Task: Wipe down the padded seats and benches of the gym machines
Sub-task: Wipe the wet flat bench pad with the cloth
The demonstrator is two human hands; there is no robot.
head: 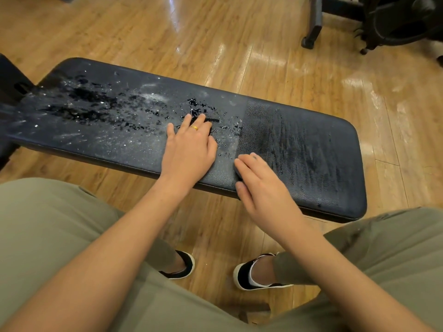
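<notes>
Bench [299,149] half wiped: right part clean, left part wet and spotty. Left hand [189,147] and right hand [261,188] flat, fingers [199,121] released.

The bench [299,149] runs out of view at the left edge, so its left end is not visible. Its support is hidden beneath the pad. A dark part [9,75] beside that end is cut by the same edge and cannot be identified. The right hand [261,188] covers a dark patch at the near rim; whether a cloth lies under it cannot be told. The machine [383,22] at upper right is cut by the top and right edges. The trousers [48,224] hide part of both shoes [244,274]. A blurred shape [254,312] between the legs cannot be identified.
</notes>
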